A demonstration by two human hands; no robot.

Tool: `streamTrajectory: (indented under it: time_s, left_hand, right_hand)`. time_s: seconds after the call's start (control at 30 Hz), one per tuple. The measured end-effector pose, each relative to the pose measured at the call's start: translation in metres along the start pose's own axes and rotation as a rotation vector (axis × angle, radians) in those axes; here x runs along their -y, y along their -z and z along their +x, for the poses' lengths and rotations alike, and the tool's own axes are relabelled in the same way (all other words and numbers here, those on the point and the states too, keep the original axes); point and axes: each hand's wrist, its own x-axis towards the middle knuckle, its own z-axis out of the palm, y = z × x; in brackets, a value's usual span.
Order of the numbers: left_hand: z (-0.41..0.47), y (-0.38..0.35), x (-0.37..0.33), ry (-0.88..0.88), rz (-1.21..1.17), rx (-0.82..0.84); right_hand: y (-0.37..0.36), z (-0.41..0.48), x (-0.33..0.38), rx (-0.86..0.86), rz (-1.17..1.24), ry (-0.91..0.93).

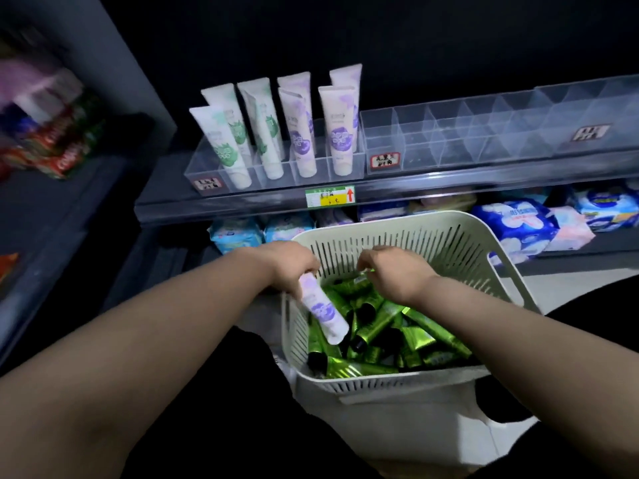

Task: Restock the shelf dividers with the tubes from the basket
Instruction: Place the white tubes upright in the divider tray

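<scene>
Tubes (378,321) in glossy green with black caps lie piled in the cream slotted basket (415,221), which sits low in front of us, below the shelf edge. Our left hand (294,267) hangs over the basket's left rim, fingers curled round the upper end of a white tube with a purple print (323,311); the tube slants down and to the right, its cap end just above the green pile. Our right hand (390,274) reaches into the basket from the right, fingers bent downward among the green tubes near the far wall. A green tip shows at the fingertips, but we cannot tell whether they have closed on it.

On the shelf above, the left clear divider (204,167) holds 7 white tubes standing cap down: 3 with green print (221,146) on the left, 4 with purple print (337,136) on the right. A second clear divider (484,133) stands just beside it to the right. A green and yellow price tag (330,196) sits on the shelf edge. Soft blue and white packs (515,226) line the shelf below.
</scene>
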Motion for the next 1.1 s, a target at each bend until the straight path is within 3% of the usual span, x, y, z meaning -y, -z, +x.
streamTrajectory:
  time_s: [0.13, 0.3, 0.4, 0.6, 0.77, 0.93, 1.1]
  left_hand:
    - [-0.026, -0.002, 0.026, 0.074, -0.29, -0.291]
    - [-0.037, -0.009, 0.057, 0.212, -1.267, -0.482]
    - [-0.036, -0.008, 0.074, 0.274, -1.471, -0.536]
    - [-0.039, -0.021, 0.103, 0.363, -1.497, -0.354]
    - [-0.034, -0.035, 0.105, 0.448, -1.348, -0.229]
    - [-0.027, -0.033, 0.106, 0.478, -1.257, -0.25]
    - [-0.023, -0.025, 0.098, 0.449, -1.203, -0.273]
  right_hand:
    - [-0.013, 0.013, 0.013, 0.034, 0.069, -0.06]
    - [-0.033, 0.037, 0.019, 0.092, 0.081, -0.113]
    - [-0.053, 0.054, 0.03, 0.153, 0.079, -0.137]
    - [-0.1, 0.079, 0.05, 0.314, 0.139, -0.231]
    - [-0.121, 0.089, 0.062, 0.333, 0.192, -0.311]
    - [-0.129, 0.09, 0.073, 0.303, 0.149, -0.365]
    - [-0.123, 0.08, 0.07, 0.411, 0.049, -0.405]
